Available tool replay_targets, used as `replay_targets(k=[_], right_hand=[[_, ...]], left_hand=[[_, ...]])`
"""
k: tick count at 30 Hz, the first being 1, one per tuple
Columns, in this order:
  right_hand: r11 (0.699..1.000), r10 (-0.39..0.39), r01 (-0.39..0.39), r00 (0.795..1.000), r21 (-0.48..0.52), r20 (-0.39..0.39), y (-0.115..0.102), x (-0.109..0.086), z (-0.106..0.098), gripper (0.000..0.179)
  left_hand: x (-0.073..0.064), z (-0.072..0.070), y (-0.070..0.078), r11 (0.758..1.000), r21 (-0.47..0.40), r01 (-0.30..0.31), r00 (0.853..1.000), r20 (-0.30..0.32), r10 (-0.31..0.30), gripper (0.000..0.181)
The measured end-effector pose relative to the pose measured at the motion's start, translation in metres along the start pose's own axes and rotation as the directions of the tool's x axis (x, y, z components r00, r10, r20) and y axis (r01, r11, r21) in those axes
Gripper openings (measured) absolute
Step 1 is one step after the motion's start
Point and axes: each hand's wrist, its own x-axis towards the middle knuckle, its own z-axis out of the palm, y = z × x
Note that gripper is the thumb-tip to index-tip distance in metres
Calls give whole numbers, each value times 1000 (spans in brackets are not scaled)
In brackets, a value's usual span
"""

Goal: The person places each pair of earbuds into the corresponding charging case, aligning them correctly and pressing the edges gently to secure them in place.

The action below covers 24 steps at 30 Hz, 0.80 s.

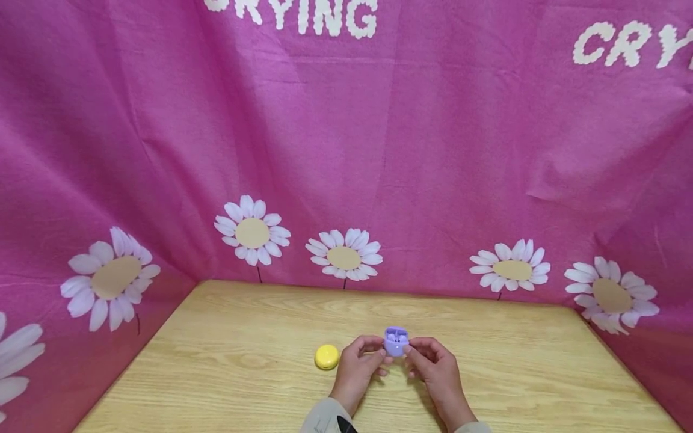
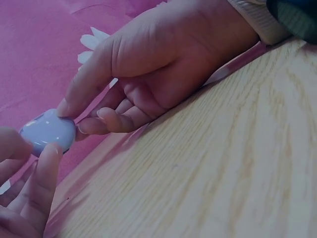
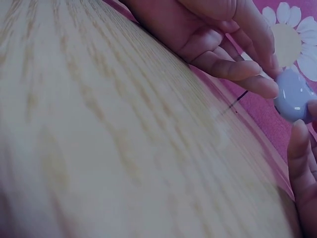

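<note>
A small purple earbud case (image 1: 397,347) is held up between both hands with its lid raised. Inside it, the tops of the earbuds show in the head view. My left hand (image 1: 357,368) pinches the case's left side with thumb and fingers. On the opposite side, my right hand (image 1: 437,374) grips it the same way. In the left wrist view, the left thumb tip lies on the glossy shell of the case (image 2: 52,133). The right wrist view shows fingertips of both hands at the case (image 3: 293,96), which is partly cut off by the frame edge.
A glossy yellow round, flat case-like thing (image 1: 326,357) lies on the wooden table (image 1: 243,337), just left of the left hand. Behind and at both sides of the table hangs a pink cloth (image 1: 433,150) with white daisies and lettering.
</note>
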Motion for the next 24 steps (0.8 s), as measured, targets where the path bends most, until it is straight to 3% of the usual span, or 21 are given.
replay_targets(k=[6,13,18,24], right_hand=[[997,-25,23,999,-80,-23,5,3,-3,23],[983,-1,-5,999,-182,-36,4,5,-2,20],[981,-3,-3,999,-194,-32,0,6,-2,21],[971,0,-2,1000,-239,-11,1,3,-2,21]], left_hand=[[-1,2,-1,999,40,5,1000,-7,-5,26],[-1,3,0,994,107,14,1000,-23,-11,24],[1,7,1,992,126,-13,1000,-12,14,28],[-2,8,-1,977,213,-10,999,-33,18,24]])
